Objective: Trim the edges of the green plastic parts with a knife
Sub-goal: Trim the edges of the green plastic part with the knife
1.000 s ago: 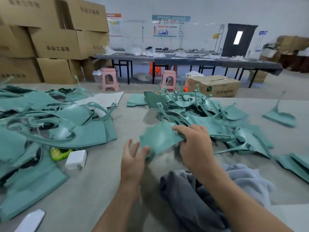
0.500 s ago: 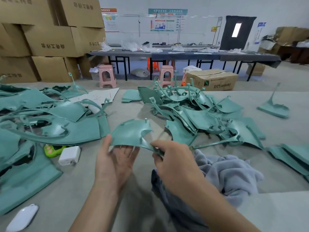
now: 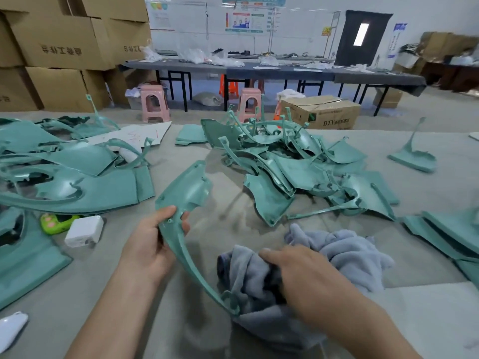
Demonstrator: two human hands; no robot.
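Note:
My left hand [image 3: 153,244] grips a green plastic part [image 3: 185,193] near its middle; the part has a broad upper panel and a long thin curved tail that runs down to the grey cloth [image 3: 344,255]. My right hand [image 3: 298,275] rests on that crumpled cloth with fingers curled into its folds. I cannot tell if it holds anything beneath. A heap of green parts [image 3: 298,167] lies ahead on the table. Another stack of green parts [image 3: 67,172] lies at the left. No knife is visible.
A white charger block [image 3: 84,230] and a small green-yellow toy-like item [image 3: 55,222] lie left of my left hand. More green parts [image 3: 451,234] sit at the right edge. Cardboard boxes [image 3: 64,45], pink stools [image 3: 154,102] and long tables [image 3: 285,71] stand beyond.
My right hand let go of the green part and dropped onto the grey cloth. My left hand took over the part and turned it so its thin tail points down.

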